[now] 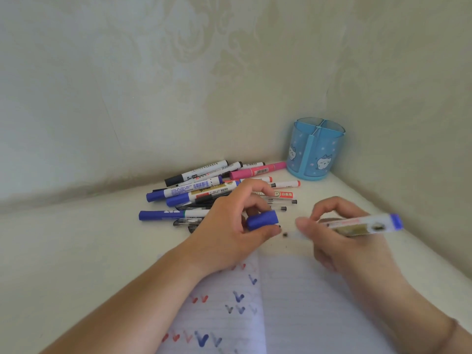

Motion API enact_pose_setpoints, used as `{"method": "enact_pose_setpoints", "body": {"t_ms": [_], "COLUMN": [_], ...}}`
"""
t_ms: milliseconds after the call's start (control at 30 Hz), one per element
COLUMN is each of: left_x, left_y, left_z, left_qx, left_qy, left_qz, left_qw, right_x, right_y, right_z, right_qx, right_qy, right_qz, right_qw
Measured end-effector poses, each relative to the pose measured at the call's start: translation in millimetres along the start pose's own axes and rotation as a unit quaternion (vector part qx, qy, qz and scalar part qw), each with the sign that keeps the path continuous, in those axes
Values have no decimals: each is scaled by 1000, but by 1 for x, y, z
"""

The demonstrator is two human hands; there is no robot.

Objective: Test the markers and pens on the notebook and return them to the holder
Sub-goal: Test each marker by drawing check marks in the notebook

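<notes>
My left hand (pixel 229 226) grips a blue marker cap (pixel 263 220) between thumb and fingers. My right hand (pixel 337 233) holds the uncapped marker (pixel 367 224), a white barrel with a blue end that points right; its tip is near my thumb. The two hands are a short gap apart above the open lined notebook (pixel 281 302), whose left page carries red and blue tick marks. A pile of markers and pens (pixel 217 190) lies behind my left hand. The blue holder (pixel 315 149), with divided compartments, stands in the corner and looks empty.
Patterned walls close the white surface at the back and right. A pink marker (pixel 258 171) lies nearest the holder. Small dark specks (pixel 284 235) lie between my hands. Thin clear pens (pixel 281 201) rest behind my fingers.
</notes>
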State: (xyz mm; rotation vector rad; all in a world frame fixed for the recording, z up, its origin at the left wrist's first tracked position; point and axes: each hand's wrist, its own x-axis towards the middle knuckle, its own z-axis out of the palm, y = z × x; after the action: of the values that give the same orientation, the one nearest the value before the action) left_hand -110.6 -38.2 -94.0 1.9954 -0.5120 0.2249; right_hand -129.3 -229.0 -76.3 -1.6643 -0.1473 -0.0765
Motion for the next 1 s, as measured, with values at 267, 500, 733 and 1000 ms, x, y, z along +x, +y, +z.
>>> {"method": "enact_pose_setpoints", "body": {"t_ms": [267,500,733,1000], "left_x": [3,-1,0,-6], "left_y": [2,3,4,8], "left_z": [1,2,5,13], "left_qx": [-23,-37,-71,-35], "left_qy": [9,20,44,38], "left_qz": [-3,53,77,82], "left_qw": [1000,998,993,995], "right_x": [6,6,7,5], "right_y": [0,1,-5,-6], "right_z": [-12,-4,-11,-9], "right_qx": [156,150,161,123], "right_qy": [-17,-32,-28,-62], "right_qz": [24,55,40,15], "right_qw": [987,987,986,990]}}
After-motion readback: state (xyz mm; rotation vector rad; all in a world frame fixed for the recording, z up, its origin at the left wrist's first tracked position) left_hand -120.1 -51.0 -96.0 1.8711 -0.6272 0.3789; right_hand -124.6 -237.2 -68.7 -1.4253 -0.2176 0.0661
